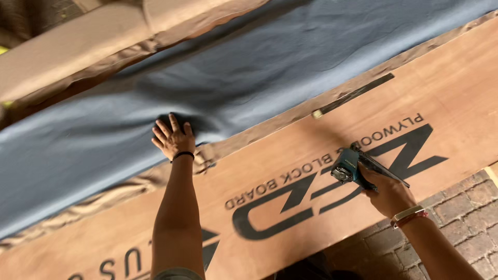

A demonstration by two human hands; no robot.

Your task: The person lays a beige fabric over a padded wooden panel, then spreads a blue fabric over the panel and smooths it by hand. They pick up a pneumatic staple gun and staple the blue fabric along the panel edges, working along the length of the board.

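Plywood board (290, 171), right hand (389, 194) gripping staple gun (350, 167), left hand (174, 139) pressing blue fabric (249, 67)

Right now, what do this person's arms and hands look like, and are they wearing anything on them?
Both arms are bare, with no sleeves in view and no gloves. The left hand has a thin black band around the wrist. The right hand has a pale strap with a reddish edge around its wrist, like a watch or bracelet. I can make out no rings.
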